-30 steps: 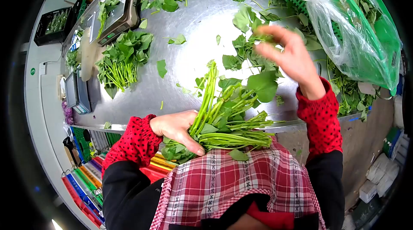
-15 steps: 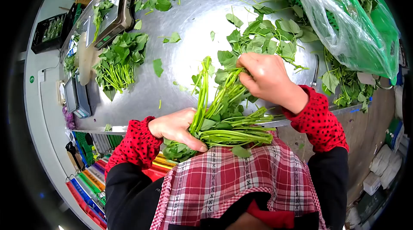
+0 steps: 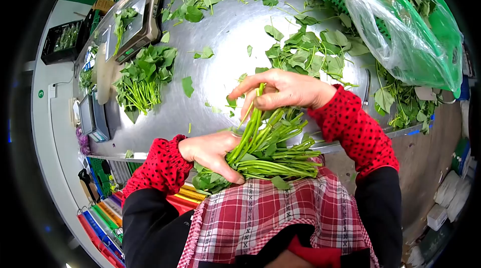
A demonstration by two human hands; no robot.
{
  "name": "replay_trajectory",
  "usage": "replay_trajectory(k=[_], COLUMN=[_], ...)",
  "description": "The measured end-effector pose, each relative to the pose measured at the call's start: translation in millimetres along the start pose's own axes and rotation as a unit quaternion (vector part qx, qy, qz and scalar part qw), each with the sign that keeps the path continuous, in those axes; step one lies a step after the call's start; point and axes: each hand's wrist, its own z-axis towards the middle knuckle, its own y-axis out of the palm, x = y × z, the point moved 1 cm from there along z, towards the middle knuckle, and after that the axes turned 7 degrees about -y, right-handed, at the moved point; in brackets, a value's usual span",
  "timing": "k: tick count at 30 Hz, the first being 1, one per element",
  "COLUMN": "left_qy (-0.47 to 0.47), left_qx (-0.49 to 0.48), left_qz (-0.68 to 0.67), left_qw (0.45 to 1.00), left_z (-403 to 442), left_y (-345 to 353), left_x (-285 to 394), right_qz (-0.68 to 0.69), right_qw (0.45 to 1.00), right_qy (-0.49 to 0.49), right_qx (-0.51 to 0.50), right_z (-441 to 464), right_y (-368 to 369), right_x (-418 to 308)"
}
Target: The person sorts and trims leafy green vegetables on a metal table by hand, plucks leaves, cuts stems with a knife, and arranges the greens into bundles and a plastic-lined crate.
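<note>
A bunch of leafy green stems [image 3: 273,155], which look like sweet potato leaves, rests at the table's near edge against the checked apron. My left hand [image 3: 215,155] is wrapped round its leafy end, with the thumb over the stems. My right hand [image 3: 280,92] curls its fingers and thumb round the upper ends of some upright stems. Beyond that hand lies a loose pile of leafy stems [image 3: 310,55] on the metal table [image 3: 220,62]. To the left is a neat bunch of greens [image 3: 145,77], its stems pointing toward me.
A scale [image 3: 143,25] stands at the table's left, a second scale [image 3: 93,116] nearer. A green basket [image 3: 345,10] lined with a clear plastic bag [image 3: 396,42] occupies the far right. Colourful folders [image 3: 107,218] stand below left. Loose leaves are scattered over the metal.
My right hand has moved left and slightly down, from the side of the bunch to the tips of the upright stems. These stems now lean right. My left hand keeps its hold.
</note>
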Motion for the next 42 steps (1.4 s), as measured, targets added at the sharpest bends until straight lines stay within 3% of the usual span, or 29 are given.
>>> replay_trajectory(k=[3,5,8,9,10,12,13,14,17,18,20,22,24,26,27,28,31,34,36,38,41,42], left_qy=[-0.001,0.008,-0.026,-0.01,0.004,0.016,0.018,0.021,-0.01,-0.011,0.028,0.028,0.03,0.034,0.035,0.015,-0.035,-0.05,-0.033,-0.067,-0.069,-0.074], left_qx=[0.012,0.02,0.018,0.017,0.016,0.015,0.016,0.018,0.029,0.028,0.01,0.028,0.048,0.052,0.046,0.033,0.012,0.033,0.057,0.062,0.054,0.061], left_qz=[-0.001,-0.009,-0.067,-0.035,-0.002,-0.002,0.002,0.007,-0.057,-0.057,0.029,0.017,0.007,-0.016,-0.015,-0.028,-0.054,-0.076,-0.087,-0.128,-0.16,-0.203], left_qw=[1.0,1.0,0.997,0.999,1.0,1.0,1.0,1.0,0.998,0.998,0.999,0.999,0.998,0.998,0.998,0.999,0.998,0.995,0.994,0.988,0.983,0.974], left_z=[-5,-7,-7,-5,-4,-2,-2,-1,-1,-1,-2,-6,-7,-6,-4,-3,-5,-10,-12,-15,-21,-23], left_y=[1,1,4,2,1,2,1,-1,0,-1,-3,1,2,2,1,0,-1,1,1,3,8,9], left_x=[0,-3,-7,-7,-6,-5,-4,-3,1,-1,-8,-10,-12,-13,-11,-8,-8,-8,-7,-7,-21,-25], right_qz=[0.042,-0.007,-0.082,-0.186,-0.187,-0.411,-0.419,-0.42,-0.23,-0.229,-0.06,0.038,-0.113,-0.174,-0.219,-0.192,-0.069,-0.061,-0.041,0.003,-0.033,-0.115], right_qw=[0.998,0.994,0.989,0.979,0.979,0.911,0.902,0.901,0.961,0.961,0.942,0.889,0.912,0.95,0.962,0.975,0.992,0.979,0.933,0.89,0.868,0.895], right_qy=[0.01,0.021,-0.006,-0.012,-0.012,0.02,0.094,0.094,-0.014,-0.014,-0.082,-0.175,-0.107,0.052,-0.005,0.004,-0.004,-0.044,-0.088,-0.148,-0.148,-0.086], right_qx=[0.038,0.111,0.127,0.086,0.086,-0.009,-0.053,-0.049,0.152,0.152,0.321,0.42,0.38,0.252,0.16,0.108,0.107,0.191,0.346,0.431,0.472,0.422], right_z=[0,-5,-6,-5,-3,-2,-1,-1,3,2,1,-11,-25,-29,-22,-16,-11,-12,-12,-18,-46,-49], right_y=[4,0,-4,-4,-5,-1,0,1,8,7,-2,-35,-43,-29,-15,1,12,13,7,-19,-57,-54], right_x=[4,3,-1,-6,-14,-31,-37,-36,-17,-15,-13,-8,-7,11,15,11,20,21,24,19,24,30])
